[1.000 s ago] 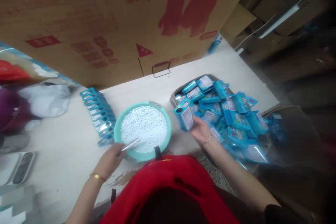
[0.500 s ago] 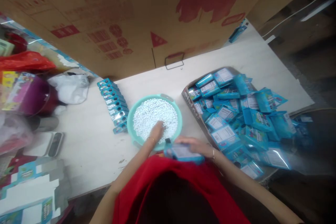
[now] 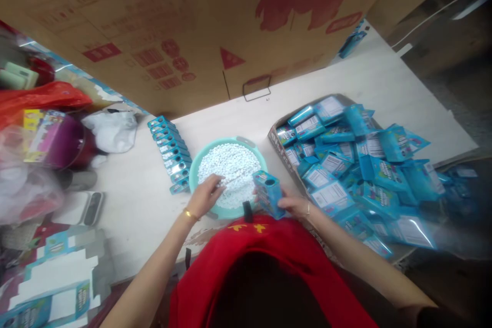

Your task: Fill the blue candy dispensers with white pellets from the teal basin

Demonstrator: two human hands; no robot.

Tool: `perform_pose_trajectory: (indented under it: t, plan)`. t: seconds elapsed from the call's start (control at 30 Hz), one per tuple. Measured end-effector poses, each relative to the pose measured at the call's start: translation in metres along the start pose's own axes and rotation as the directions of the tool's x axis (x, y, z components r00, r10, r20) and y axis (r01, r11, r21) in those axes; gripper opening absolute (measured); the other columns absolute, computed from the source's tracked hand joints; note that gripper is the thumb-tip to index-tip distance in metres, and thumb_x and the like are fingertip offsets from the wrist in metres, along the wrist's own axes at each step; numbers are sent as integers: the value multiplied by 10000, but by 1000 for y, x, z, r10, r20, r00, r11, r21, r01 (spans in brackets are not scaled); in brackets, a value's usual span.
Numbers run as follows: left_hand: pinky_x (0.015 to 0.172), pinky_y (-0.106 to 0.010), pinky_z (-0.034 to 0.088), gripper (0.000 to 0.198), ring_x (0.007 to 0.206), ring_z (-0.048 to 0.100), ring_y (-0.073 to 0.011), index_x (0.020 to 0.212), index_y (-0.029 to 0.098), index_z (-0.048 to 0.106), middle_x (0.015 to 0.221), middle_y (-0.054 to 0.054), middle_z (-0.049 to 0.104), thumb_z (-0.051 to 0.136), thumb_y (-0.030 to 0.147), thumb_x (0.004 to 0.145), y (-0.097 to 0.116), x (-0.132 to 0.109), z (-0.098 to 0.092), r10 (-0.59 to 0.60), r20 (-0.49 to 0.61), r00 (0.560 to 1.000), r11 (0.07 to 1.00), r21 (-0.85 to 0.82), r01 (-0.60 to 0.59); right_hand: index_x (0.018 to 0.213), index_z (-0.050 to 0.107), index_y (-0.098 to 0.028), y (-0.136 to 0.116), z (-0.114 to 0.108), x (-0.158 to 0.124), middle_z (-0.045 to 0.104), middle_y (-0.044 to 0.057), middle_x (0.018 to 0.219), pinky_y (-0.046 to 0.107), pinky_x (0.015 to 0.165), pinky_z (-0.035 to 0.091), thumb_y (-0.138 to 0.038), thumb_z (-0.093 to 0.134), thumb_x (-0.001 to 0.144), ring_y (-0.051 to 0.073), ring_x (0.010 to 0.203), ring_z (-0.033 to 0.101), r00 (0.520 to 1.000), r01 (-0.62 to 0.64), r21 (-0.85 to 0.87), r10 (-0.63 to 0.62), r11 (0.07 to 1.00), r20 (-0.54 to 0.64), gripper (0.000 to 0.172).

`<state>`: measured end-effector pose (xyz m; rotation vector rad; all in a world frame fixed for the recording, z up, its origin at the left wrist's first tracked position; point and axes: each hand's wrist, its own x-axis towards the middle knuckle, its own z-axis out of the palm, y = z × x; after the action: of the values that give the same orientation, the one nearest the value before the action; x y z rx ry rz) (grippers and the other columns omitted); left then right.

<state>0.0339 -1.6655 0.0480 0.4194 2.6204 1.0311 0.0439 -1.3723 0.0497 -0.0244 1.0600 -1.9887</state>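
Note:
My left hand (image 3: 206,196) reaches over the left side of a mint-green basin (image 3: 195,161) filled with small white pellets (image 3: 230,161). Its fingers are bent, with a gap between thumb and forefinger, and the fingertips are at the pellets. At the basin's right edge, my right hand (image 3: 292,202) is closed around a small blue printed box (image 3: 268,196). The box leans slightly, and a dark round hole shows in its top end. Just left of the basin, several similar blue boxes (image 3: 171,154) stand in a row.
A carton tray (image 3: 286,156) heaped with blue packs (image 3: 346,164) stands at right. Behind the basin rises a large cardboard box (image 3: 172,25). Further left are a white plastic bag (image 3: 111,130), a white scale-like device (image 3: 82,208) and flattened blue-and-white cartons (image 3: 57,277).
My left hand has drawn back leftward through the pellets. My right hand has turned the blue box from lying flat to upright, so its holed end shows. The view has shifted slightly.

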Motion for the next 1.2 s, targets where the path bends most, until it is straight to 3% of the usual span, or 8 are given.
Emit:
perform_pose_trajectory:
  t: [0.1, 0.2, 0.43, 0.63, 0.8, 0.9, 1.0, 1.2]
  plan:
    - [760, -295, 453, 255, 798, 560, -157, 1124, 190, 520, 919, -47, 579, 466, 333, 921, 22, -5, -38, 41, 22, 999, 999, 26, -42, 1295, 418, -225, 6, -4, 10, 552, 105, 1227, 447, 970, 430, -391, 794, 611, 261, 1103, 560, 984, 81, -311, -127, 947, -128, 798]
    - [772, -279, 451, 248, 841, 567, -156, 1128, 209, 524, 964, -50, 591, 460, 335, 924, 43, -8, -66, 78, 96, 992, 995, 59, -84, 1377, 295, -231, 6, -6, 19, 409, 119, 1381, 449, 1083, 322, -365, 806, 600, 284, 1274, 412, 940, 135, -659, -306, 740, -151, 940]
    - [753, -282, 459, 255, 845, 579, -172, 1052, 215, 562, 971, -51, 586, 372, 335, 931, 79, 3, -83, -1, 377, 926, 940, 316, -127, 1345, 332, -219, -2, 1, 36, 414, 133, 1321, 465, 1079, 325, -307, 778, 600, 296, 1256, 397, 888, 210, -915, -459, 344, 31, 873]
    - [637, -317, 452, 185, 739, 588, -206, 990, 173, 551, 928, -82, 577, 396, 166, 890, 119, 14, -73, -198, 433, 879, 785, 607, -123, 1363, 329, -201, 3, 5, 41, 424, 141, 1326, 471, 1080, 331, -310, 755, 618, 297, 1264, 386, 889, 163, -953, -456, 254, 30, 865]
    - [699, -353, 449, 228, 750, 586, -215, 867, 168, 564, 848, -73, 549, 371, 47, 855, 138, 15, -72, -174, 379, 909, 815, 574, -83, 1382, 303, -199, 12, 3, 43, 428, 139, 1362, 463, 1083, 329, -322, 737, 648, 278, 1267, 404, 870, 198, -931, -493, 308, 22, 862]
    - [719, -325, 448, 173, 806, 583, -207, 954, 189, 569, 902, -62, 562, 405, 171, 901, 108, 17, -73, -127, 324, 938, 837, 543, -74, 1364, 325, -198, 18, -3, 39, 421, 130, 1376, 442, 1086, 333, -333, 719, 666, 268, 1270, 416, 857, 198, -848, -506, 492, -94, 813]
    - [707, -277, 446, 198, 857, 584, -185, 1055, 214, 545, 987, -48, 577, 423, 290, 918, 44, 17, -58, -136, 288, 948, 892, 452, -9, 1334, 374, -210, 23, -13, 32, 467, 107, 1357, 438, 1054, 376, -359, 664, 709, 272, 1240, 457, 842, 156, -667, -452, 728, -296, 705]
    - [818, -324, 451, 191, 956, 588, -225, 1002, 152, 569, 1010, -108, 595, 427, 232, 902, -50, 30, 39, -381, 202, 902, 878, 386, 284, 1154, 532, -228, 25, -25, 20, 640, 54, 1115, 464, 937, 476, -337, 622, 698, 274, 1039, 591, 792, 95, -272, -238, 958, -563, 478]
